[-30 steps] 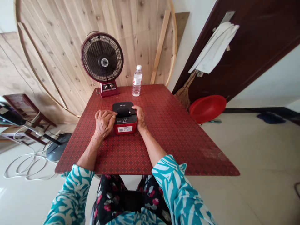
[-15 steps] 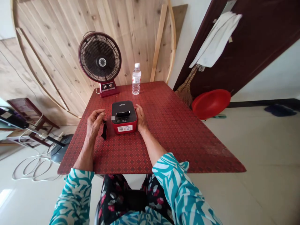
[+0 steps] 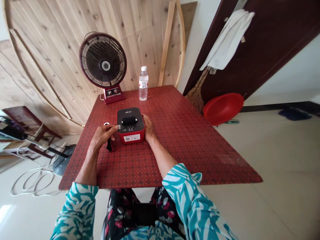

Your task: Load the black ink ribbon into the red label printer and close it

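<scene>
On the table stands a red box-shaped device (image 3: 133,137) with a black top, a white label on its front and a dark roll-like piece (image 3: 129,120) in the middle of the top. My right hand (image 3: 148,127) lies along the device's right side, fingers held against it. At the top's left front corner, the fingertips of my left hand (image 3: 103,134) are closed together at a small grey tab (image 3: 119,127). Under and beside that hand hangs a black strip (image 3: 109,145), partly hidden. A white ring (image 3: 107,124) shows just behind the knuckles.
A dark red fan (image 3: 105,65) and a water bottle (image 3: 143,84) stand at the back of the red patterned table (image 3: 185,143). On the floor are a red basin (image 3: 223,108) to the right and looped white cable (image 3: 32,181) to the left. A broom (image 3: 196,95) leans by the door.
My left hand has moved right, its fingertips now touching the device's left corner. My right hand has drawn in closer against the device's side. The view has shifted slightly.
</scene>
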A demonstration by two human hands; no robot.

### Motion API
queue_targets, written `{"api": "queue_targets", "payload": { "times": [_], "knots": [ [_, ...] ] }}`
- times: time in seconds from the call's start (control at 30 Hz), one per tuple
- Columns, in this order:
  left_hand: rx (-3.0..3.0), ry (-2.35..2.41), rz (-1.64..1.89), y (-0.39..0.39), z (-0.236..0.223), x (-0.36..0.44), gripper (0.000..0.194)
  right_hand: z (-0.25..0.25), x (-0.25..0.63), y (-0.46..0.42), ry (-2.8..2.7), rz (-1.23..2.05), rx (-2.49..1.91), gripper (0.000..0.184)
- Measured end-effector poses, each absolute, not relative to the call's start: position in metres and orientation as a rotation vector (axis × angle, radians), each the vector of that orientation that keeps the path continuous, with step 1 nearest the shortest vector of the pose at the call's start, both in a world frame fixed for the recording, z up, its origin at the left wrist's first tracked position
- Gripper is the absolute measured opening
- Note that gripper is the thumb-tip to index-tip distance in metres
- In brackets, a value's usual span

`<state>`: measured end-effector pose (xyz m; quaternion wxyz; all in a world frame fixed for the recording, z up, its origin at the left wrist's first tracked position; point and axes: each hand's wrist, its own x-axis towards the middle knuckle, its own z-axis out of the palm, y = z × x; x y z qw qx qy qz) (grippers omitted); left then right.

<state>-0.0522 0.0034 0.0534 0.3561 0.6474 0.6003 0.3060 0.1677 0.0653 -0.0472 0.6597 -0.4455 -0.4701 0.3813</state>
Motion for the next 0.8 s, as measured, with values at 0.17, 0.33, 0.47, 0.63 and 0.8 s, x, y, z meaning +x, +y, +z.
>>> {"api": "queue_targets", "payload": {
  "times": [0.17, 0.33, 0.47, 0.63, 0.8],
  "knots": [
    [1.676, 1.579, 0.671, 0.012, 0.054, -0.056, 0.046, -0.049, 0.168, 0.065, -1.067, 0.845, -1.030, 0.052],
    [1.596, 1.493, 0.539, 0.020, 0.064, -0.058, 0.043, -0.051, 0.167, 0.067, -1.043, 0.860, -1.037, 0.051],
    [1.534, 1.464, 0.524, 0.019, 0.075, -0.053, 0.035, -0.053, 0.166, 0.069, -1.025, 0.872, -1.034, 0.047],
    [1.430, 1.413, 0.592, 0.019, 0.073, -0.048, 0.026, -0.055, 0.164, 0.070, -1.047, 0.840, -1.014, 0.046],
    [1.280, 1.366, 0.708, 0.019, 0.066, -0.043, 0.028, -0.057, 0.165, 0.071, -1.042, 0.829, -1.019, 0.046]
  ]
}}
